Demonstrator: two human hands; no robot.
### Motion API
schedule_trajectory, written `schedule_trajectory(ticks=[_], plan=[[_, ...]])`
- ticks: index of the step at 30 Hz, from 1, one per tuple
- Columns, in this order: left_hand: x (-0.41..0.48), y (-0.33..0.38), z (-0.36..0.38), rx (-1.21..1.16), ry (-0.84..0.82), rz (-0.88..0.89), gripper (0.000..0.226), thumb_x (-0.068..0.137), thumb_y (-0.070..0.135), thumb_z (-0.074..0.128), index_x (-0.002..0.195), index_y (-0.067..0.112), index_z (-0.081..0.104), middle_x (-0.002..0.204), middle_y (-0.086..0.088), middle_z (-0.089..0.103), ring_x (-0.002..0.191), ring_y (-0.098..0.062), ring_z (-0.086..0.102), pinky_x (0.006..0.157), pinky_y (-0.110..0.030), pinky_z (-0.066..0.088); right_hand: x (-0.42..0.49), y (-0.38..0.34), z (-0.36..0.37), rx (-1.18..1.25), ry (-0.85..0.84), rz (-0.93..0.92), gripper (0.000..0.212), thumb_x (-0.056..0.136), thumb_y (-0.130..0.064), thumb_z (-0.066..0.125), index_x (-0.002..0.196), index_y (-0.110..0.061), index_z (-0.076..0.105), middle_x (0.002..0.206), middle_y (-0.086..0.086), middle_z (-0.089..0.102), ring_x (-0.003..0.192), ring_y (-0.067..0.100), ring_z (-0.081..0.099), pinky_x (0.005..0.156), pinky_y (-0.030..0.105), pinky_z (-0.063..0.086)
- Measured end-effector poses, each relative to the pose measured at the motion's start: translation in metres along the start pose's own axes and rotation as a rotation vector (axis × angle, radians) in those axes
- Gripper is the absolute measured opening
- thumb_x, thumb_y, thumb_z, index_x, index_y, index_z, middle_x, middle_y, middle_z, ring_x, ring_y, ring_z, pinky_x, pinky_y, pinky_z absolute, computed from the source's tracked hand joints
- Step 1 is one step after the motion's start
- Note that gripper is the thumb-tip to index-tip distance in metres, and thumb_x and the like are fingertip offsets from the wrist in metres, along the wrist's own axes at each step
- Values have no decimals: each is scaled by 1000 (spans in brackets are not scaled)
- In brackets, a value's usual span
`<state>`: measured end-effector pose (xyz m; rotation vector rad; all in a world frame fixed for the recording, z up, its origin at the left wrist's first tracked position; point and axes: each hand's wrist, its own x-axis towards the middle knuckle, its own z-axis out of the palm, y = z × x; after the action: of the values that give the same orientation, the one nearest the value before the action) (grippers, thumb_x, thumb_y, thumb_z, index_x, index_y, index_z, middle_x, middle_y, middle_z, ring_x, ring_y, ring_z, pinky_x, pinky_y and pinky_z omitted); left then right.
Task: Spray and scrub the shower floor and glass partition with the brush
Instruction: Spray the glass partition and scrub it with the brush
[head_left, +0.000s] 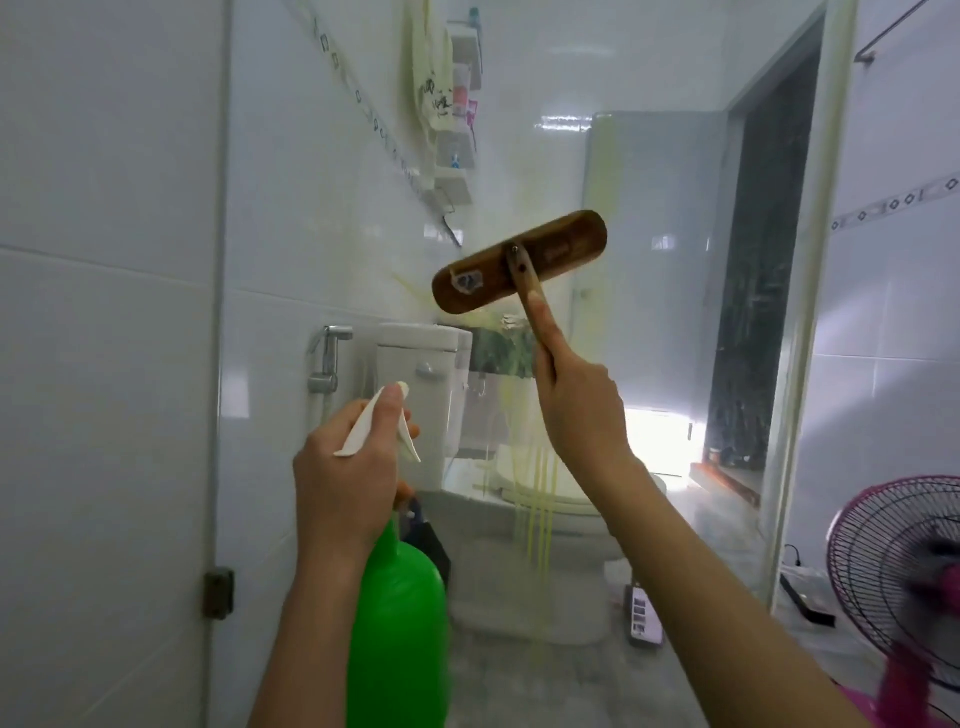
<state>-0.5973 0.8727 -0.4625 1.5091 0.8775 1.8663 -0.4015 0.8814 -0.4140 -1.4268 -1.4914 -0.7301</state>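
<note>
Nearest the camera, the left hand (348, 483) is clamped on a green spray bottle (397, 629), finger on its white trigger. Just right and farther, the right hand (579, 400) is wrapped round the handle of the wooden brush (519, 262), whose head lies against the glass partition (363, 234). Yellowish streaks (535, 499) run down the pane; left alone they could reach the floor unscrubbed. Beyond the glass stand a toilet (431, 374) and doorway (758, 291); a pink fan (898, 577) crowds the right.

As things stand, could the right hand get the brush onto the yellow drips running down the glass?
Probably yes. The right hand holds the brush just above the yellow drips on the glass partition, with nothing between them.
</note>
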Motion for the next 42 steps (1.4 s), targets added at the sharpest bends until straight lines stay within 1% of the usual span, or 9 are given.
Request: schedule_trajectory(ticks=[6, 9, 13, 16, 19, 25, 30, 37, 42], plan=[[8, -1, -20, -74, 42, 3, 36, 100, 41, 51, 100, 13, 74, 85, -1, 74, 54, -13, 55, 41, -12, 43, -110, 23, 10, 27, -84, 47, 63, 94, -39, 30, 147, -31, -2, 62, -9, 47, 40, 0, 44, 51, 17, 55], [9, -2, -25, -55, 47, 2, 38, 101, 41, 50, 102, 11, 73, 89, -2, 75, 54, -14, 56, 41, -12, 44, -55, 2, 20, -48, -41, -59, 60, 99, -35, 32, 147, -36, -5, 62, -4, 45, 40, 2, 40, 47, 11, 43], [8, -1, -28, -33, 64, 9, 41, 101, 40, 48, 98, 8, 73, 82, -4, 71, 53, -14, 57, 41, -8, 42, -3, -19, 33, -70, -65, -115, 58, 103, -34, 30, 148, -43, -6, 62, 2, 48, 44, 8, 50, 48, 23, 54], [11, -2, -34, -61, 84, 24, 39, 102, 38, 49, 95, 9, 73, 85, -1, 74, 43, -7, 57, 41, -9, 42, -67, -2, 33, -63, -61, -69, 62, 97, -36, 31, 150, -38, 1, 52, -13, 33, 34, -1, 32, 35, 4, 28], [13, -6, -40, -78, 94, 16, 38, 102, 38, 49, 93, 10, 74, 85, 1, 75, 39, -5, 53, 41, -11, 43, -91, 12, 39, -53, -77, -92, 67, 96, -29, 40, 150, -37, 1, 51, -14, 32, 32, -4, 28, 36, 2, 25], [17, -13, -47, -48, 107, 5, 37, 101, 39, 50, 92, 12, 74, 85, 0, 76, 45, -11, 57, 41, -9, 43, 34, -48, 54, -109, -93, -200, 59, 104, -28, 30, 151, -41, -6, 68, 2, 50, 52, 12, 56, 55, 29, 57], [17, -15, -52, -46, 99, 27, 36, 101, 34, 51, 90, 9, 74, 80, -5, 74, 43, -5, 56, 41, -8, 43, -68, 6, 30, -45, -95, -78, 58, 97, -32, 39, 151, -30, 17, 54, -7, 43, 35, 0, 37, 40, 8, 41], [22, -23, -55, -39, 125, 20, 39, 101, 37, 50, 90, 8, 74, 79, -6, 74, 42, -6, 56, 41, -9, 43, 41, -56, 57, -135, -88, -232, 58, 105, -29, 27, 150, -43, -6, 68, 2, 49, 53, 15, 57, 57, 35, 58], [21, -27, -53, -38, 107, 19, 39, 102, 34, 50, 87, 7, 74, 76, -7, 72, 44, -5, 57, 41, -9, 42, -50, -8, 36, -105, -155, -154, 68, 100, -29, 39, 148, -46, -7, 54, 0, 47, 39, 10, 47, 42, 26, 52]])
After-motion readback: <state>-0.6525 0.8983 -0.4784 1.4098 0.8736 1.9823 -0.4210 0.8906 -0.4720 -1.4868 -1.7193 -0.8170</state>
